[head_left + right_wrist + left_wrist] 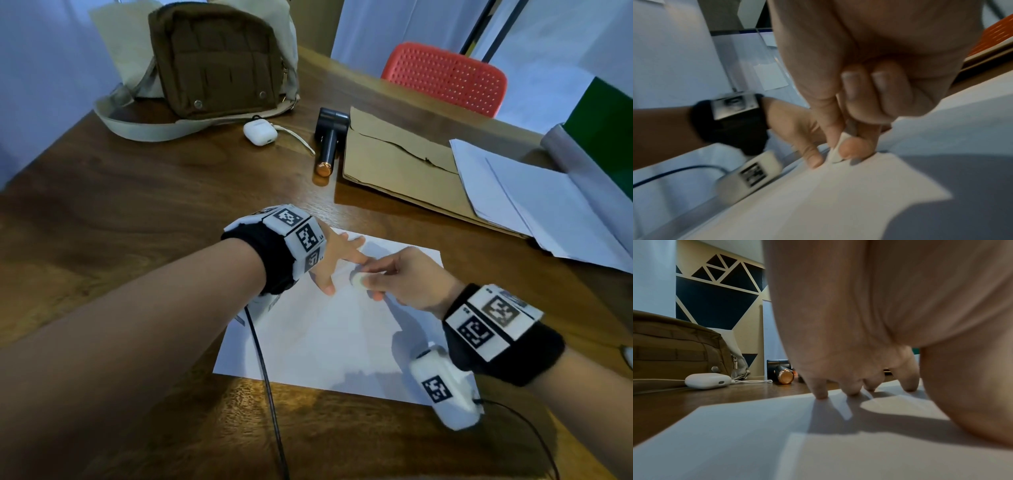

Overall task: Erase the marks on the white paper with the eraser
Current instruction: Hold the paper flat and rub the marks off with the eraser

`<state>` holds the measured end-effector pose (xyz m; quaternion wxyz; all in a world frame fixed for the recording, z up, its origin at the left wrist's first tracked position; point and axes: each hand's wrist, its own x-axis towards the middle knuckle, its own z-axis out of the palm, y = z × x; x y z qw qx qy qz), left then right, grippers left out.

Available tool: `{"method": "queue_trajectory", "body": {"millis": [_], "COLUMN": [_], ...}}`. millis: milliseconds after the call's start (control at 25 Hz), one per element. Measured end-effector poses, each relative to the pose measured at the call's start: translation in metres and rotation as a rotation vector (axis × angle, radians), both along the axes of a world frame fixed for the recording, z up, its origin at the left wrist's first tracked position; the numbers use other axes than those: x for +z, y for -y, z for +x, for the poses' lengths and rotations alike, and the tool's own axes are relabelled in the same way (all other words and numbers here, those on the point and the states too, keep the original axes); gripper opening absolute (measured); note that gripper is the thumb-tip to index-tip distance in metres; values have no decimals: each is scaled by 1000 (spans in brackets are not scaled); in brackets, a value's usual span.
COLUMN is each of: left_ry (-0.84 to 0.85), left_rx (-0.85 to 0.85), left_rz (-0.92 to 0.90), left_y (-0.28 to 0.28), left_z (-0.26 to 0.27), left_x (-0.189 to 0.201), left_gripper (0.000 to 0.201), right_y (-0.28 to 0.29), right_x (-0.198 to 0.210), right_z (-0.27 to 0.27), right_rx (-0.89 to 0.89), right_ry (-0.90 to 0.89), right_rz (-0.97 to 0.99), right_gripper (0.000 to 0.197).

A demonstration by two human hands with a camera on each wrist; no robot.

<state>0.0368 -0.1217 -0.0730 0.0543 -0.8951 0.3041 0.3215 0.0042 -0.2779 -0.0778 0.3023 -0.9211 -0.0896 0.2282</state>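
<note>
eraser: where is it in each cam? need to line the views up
Head: eraser centre frame, pinched by the right hand on the white paper.
Left wrist: not in view; the left hand blocks that side.
Right wrist: lower centre, between thumb and fingertip.
Shared landmark: the white paper, in all three views.

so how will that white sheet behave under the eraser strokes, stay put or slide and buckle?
Likely floppy and light: the white paper lies flat as a single thin sheet on the wooden table. It would probably slide or wrinkle if rubbed unpinned, which fits the left hand pressing spread fingertips on it beside the eraser pinched in the right hand.
</note>
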Motion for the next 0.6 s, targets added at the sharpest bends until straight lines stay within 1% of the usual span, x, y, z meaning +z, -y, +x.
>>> {"method": "queue_trajectory", "body": {"millis": [80, 120, 160, 280, 320, 400, 480, 520, 600], "left_ry": [0, 0, 1, 9, 11, 1, -4, 1, 12], "left_rx": [-6, -10, -12, 2, 4, 1, 2, 9, 25], "left_rz": [-3, 2, 5, 13, 17, 17, 19, 26, 29], "left_y": [-1, 0, 1, 2, 1, 1, 4, 4, 5], "left_z": [1, 1, 1, 0, 0, -1, -2, -3, -5], "left_x": [-1, -2, -2, -1, -1, 0, 1, 2, 3], "left_gripper": [87, 87, 87, 87, 87, 88, 88, 88, 87], "right_y": [-6, -7, -5, -3, -3, -4, -2, 0, 10], "right_x": [-2, -2, -1, 1, 1, 3, 4, 4, 3], "right_z": [-13, -15, -12, -2, -4, -19, -26, -20, 2], "right_rx": [164, 204, 183, 48, 64, 191, 252, 222, 92], "right_ry": [-53, -71, -51, 66, 70, 12, -32, -1, 81], "right_rz": [-51, -61, -68, -73, -62, -55, -84, -113, -164], "right_gripper": [21, 22, 21, 17, 20, 30, 25, 21, 18]}}
